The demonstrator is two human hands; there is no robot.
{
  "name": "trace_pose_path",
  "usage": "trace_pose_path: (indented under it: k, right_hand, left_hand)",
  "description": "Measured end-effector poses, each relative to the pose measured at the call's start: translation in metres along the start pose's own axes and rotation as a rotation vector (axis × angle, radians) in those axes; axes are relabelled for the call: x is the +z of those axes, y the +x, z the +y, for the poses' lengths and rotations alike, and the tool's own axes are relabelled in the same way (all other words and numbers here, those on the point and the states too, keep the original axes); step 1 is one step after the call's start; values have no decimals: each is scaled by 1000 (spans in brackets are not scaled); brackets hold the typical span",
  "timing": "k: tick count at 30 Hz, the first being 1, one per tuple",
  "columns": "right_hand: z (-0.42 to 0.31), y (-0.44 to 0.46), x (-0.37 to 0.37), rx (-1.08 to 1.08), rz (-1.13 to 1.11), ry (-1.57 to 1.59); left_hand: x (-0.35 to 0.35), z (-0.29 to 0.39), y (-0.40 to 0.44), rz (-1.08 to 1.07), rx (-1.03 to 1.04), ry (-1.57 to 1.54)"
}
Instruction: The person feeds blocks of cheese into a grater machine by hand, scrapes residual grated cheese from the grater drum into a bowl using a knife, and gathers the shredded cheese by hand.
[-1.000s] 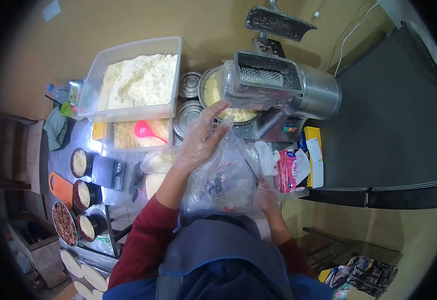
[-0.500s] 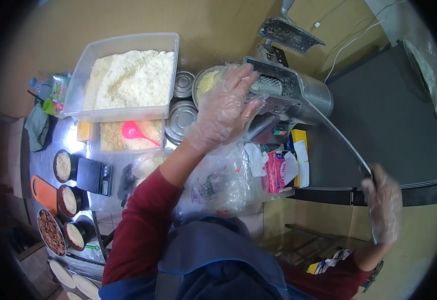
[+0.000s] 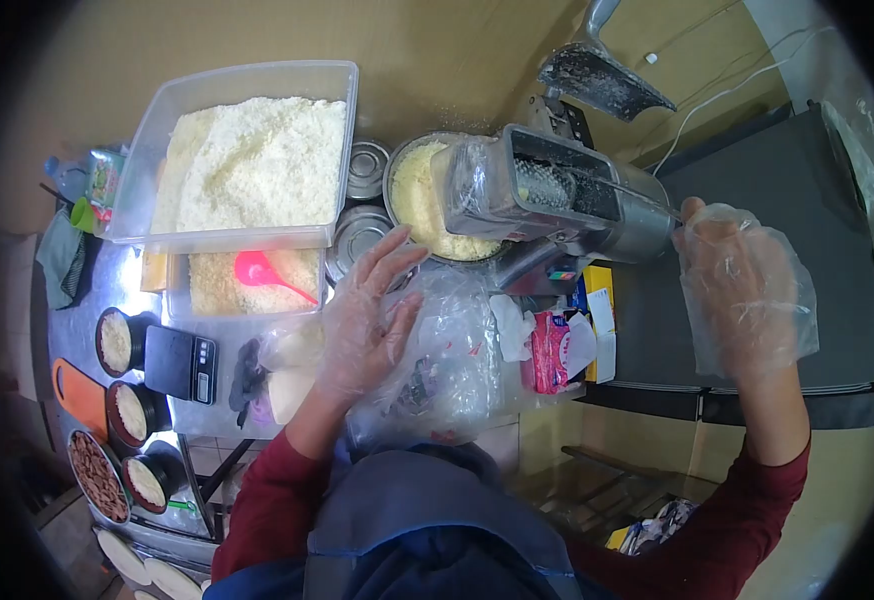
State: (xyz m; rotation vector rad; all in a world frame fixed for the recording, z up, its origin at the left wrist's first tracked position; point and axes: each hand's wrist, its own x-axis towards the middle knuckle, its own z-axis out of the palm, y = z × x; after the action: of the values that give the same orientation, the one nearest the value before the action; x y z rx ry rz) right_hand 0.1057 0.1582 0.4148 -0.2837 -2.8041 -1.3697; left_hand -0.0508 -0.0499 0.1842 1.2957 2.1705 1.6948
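My right hand [image 3: 742,285], in a clear plastic glove, is closed around a long knife; its fingers hide the handle. The thin blade [image 3: 647,202] reaches into the open hopper of a metal electric cheese grater [image 3: 602,215], whose textured drum [image 3: 542,185] shows inside. Fingers spread, my gloved left hand [image 3: 365,320] hovers over clear plastic bags [image 3: 447,340] and holds nothing. Under the grater's spout stands a round metal bowl [image 3: 393,165] with pale yellow grated cheese [image 3: 422,205]. The grater's press lid [image 3: 607,80] is raised.
A large plastic bin [image 3: 247,238] of white gratings stands above another container with a pink scoop [image 3: 267,275]. Left are a scale [image 3: 179,362], several dark bowls, an orange board [image 3: 79,400] and a bowl of brown pieces [image 3: 97,475]. A dark fridge [image 3: 757,180] flanks the grater.
My left hand has come off the grater's front, toward me and left. My right hand has moved up toward the grater, bringing the knife further into the hopper.
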Motion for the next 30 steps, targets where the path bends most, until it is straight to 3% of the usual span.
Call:
trace_pose_path:
  k: [6,9,12,15,22,30]
  right_hand:
    - [-4,16,-18,52,-50,155]
    - [-5,11,-15,-18,50,-16]
    - [-2,18,-18,-42,92,93]
    - [4,19,-3,-31,-41,-17]
    - [3,7,-20,-44,65,31]
    - [18,8,-24,-113,-20,11]
  left_hand:
    - [-3,-3,4,-2,-48,-60]
    - [-2,-7,5,5,-8,-17]
    - [1,-11,3,-8,-25,-35]
    - [2,-14,4,-3,-17,-50]
    - [3,-18,3,-8,-33,-54]
    - [8,-28,0,-11,-44,-97]
